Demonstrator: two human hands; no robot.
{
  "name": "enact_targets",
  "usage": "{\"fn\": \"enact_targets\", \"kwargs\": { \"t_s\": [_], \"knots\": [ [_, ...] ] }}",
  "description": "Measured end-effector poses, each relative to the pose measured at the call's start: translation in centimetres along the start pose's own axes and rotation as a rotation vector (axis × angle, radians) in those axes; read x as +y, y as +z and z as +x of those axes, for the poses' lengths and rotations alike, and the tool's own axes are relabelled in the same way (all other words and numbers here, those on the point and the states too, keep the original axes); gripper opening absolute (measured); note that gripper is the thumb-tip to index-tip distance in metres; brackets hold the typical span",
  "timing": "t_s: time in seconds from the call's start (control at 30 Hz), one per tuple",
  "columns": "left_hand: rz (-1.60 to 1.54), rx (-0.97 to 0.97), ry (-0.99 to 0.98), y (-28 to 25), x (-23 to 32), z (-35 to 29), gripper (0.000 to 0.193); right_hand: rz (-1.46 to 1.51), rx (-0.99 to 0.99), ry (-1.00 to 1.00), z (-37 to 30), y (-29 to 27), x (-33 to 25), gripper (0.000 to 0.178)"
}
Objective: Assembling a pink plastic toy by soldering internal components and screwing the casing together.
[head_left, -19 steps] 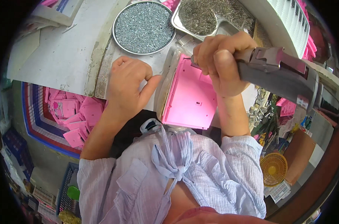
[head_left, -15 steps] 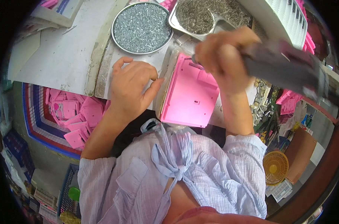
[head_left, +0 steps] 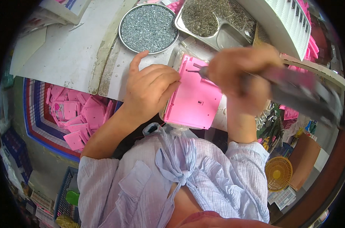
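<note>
A pink plastic panel with small holes and slots lies in front of me on a pale block or pad wrapped in clear film. My right hand is wrapped round a dark electric screwdriver, smeared by motion. Its thin bit points left over the panel's upper left corner; whether the tip touches cannot be told. At the panel's left edge, my left hand has thumb and forefinger pressed together, with the little finger raised. What that pinch holds, if anything, is hidden.
Beyond the panel stand a round tray of silvery screws and a metal tray of small brownish parts. A basket of pink panels sits below the table at left. White slotted racking rises at far right; a yellow basket stands lower right.
My left hand has moved right and its thumb and forefinger have closed at the panel's edge. The screwdriver has shifted slightly right and down, its bit now showing over the panel.
</note>
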State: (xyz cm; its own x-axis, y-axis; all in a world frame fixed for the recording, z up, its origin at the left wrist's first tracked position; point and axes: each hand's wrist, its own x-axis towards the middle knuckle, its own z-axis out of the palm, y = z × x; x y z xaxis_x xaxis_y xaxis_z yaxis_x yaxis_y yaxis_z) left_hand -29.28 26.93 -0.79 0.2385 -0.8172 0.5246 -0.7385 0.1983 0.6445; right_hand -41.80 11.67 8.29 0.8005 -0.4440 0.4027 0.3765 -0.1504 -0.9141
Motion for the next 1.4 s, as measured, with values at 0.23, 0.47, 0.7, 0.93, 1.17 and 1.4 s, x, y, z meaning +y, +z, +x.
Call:
{"fn": "enact_targets", "kwargs": {
  "t_s": [0.23, 0.47, 0.7, 0.93, 1.17, 1.4],
  "knots": [
    [-0.085, -0.001, 0.01, -0.2, 1.0, 0.1, 0.021, 0.133, -0.043, -0.018, -0.9, 1.2, -2.4, 0.029],
    [-0.101, -0.005, 0.084, -1.0, 0.8, -0.1, 0.019, 0.234, -0.075, -0.012, -1.1, 1.0, -3.0, 0.03],
    [0.35, 0.014, 0.077, -3.3, -6.6, 4.4, 0.016, 0.345, 0.058, 0.198, -3.9, 3.0, -2.9, 0.029],
    [0.415, -0.046, -0.078, -2.6, -6.8, 4.7, 0.012, 0.102, 0.029, 0.275, -4.9, 4.8, -2.5, 0.027],
    [0.695, -0.103, -0.056, -1.3, -8.6, 4.8, 0.018, -0.051, -0.156, 0.059, -5.2, 5.6, -0.4, 0.017],
    [0.055, -0.156, 0.135, -2.9, -1.6, 0.0, 0.011, 0.06, -0.04, 0.064, -4.3, 4.9, -2.8, 0.023]
  ]
}}
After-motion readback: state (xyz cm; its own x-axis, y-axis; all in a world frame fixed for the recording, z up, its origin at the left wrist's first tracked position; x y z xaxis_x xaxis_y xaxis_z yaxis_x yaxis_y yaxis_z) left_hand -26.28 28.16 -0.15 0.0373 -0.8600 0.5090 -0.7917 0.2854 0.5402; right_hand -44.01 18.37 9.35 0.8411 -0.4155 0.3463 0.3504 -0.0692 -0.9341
